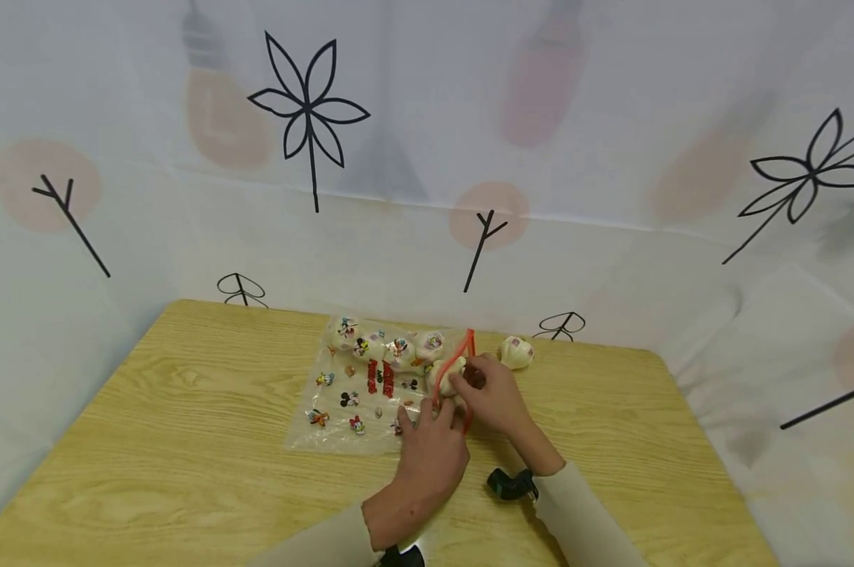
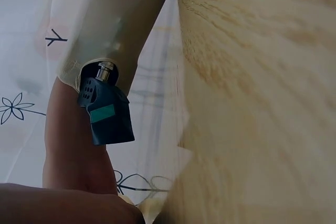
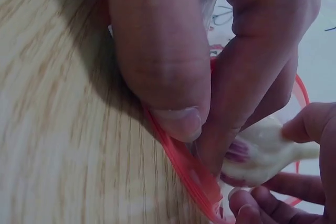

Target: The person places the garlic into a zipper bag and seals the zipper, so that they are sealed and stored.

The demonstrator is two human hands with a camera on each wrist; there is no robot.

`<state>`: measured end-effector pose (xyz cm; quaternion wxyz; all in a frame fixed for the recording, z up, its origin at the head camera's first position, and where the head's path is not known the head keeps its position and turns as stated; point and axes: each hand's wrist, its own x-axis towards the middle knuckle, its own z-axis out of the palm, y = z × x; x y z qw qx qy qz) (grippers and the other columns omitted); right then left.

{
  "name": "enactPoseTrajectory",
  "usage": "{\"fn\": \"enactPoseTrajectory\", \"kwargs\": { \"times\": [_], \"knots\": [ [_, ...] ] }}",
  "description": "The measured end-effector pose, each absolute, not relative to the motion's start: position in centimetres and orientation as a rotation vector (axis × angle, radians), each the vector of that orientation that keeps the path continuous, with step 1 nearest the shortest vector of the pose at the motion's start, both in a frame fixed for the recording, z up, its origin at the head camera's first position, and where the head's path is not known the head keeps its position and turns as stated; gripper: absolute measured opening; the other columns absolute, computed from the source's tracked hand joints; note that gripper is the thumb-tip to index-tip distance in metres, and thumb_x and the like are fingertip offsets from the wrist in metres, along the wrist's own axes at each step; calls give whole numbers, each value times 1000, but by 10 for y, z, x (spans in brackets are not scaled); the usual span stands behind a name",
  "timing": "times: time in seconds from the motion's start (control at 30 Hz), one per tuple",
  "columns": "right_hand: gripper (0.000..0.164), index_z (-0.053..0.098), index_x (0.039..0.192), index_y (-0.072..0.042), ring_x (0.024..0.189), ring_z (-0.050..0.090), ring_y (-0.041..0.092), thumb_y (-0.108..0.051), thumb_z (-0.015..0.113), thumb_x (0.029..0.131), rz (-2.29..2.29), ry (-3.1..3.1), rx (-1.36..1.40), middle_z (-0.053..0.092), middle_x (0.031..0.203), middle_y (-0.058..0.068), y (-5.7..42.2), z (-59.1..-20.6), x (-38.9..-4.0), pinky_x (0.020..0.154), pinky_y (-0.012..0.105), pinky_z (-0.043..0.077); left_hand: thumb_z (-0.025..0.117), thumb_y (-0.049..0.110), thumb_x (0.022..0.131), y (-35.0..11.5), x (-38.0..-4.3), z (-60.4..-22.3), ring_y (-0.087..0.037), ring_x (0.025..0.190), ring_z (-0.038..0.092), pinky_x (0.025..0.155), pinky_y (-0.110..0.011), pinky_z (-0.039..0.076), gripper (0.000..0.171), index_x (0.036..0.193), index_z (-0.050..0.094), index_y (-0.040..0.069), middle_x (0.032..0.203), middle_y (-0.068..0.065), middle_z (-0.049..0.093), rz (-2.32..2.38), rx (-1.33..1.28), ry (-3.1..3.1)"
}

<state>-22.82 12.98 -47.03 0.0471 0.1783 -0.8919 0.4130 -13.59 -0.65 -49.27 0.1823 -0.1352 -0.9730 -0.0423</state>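
Note:
A clear zip bag (image 1: 334,437) with cartoon prints and a red zip edge lies on the table, several garlic bulbs inside its far side. My left hand (image 1: 434,453) is at the bag's mouth; in the right wrist view its thumb and fingers pinch the red zip edge (image 3: 184,169). My right hand (image 1: 497,398) pinches a white and purple garlic bulb (image 3: 262,150) at the opening. The left wrist view shows mostly the right forearm and table, with the left hand's work hidden.
Another garlic bulb (image 1: 517,353) sits on the wooden table (image 1: 186,409), to the right of the bag. A patterned white cloth (image 1: 384,260) hangs behind and at both sides. A dark wrist camera (image 1: 512,484) is strapped to the right wrist.

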Motion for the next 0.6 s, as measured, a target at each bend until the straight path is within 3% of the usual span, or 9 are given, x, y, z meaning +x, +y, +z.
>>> {"fn": "enactPoseTrajectory", "kwargs": {
  "times": [0.17,0.43,0.6],
  "knots": [
    [16,72,96,-9,75,62,16,-24,71,100,1343,-2757,433,70,86,4,129,-469,-227,70,32,51,77,31,91,-7,-136,-493,-34,122,58,93,-72,52,33,122,79,21,126,-1,65,-131,-397,-2757],
    [39,60,138,-8,86,74,19,-21,69,103,1505,-2757,451,75,100,11,129,-470,-229,69,30,57,78,34,92,-7,-138,-492,-34,120,58,93,-72,52,35,125,79,22,133,1,63,-106,-410,-2802],
    [33,62,134,-13,84,73,19,-19,71,103,1549,-2750,447,76,97,11,127,-471,-230,67,30,56,78,34,92,-7,-138,-492,-35,117,59,92,-71,52,30,120,80,22,125,0,63,-80,-411,-2784]
  ]
}}
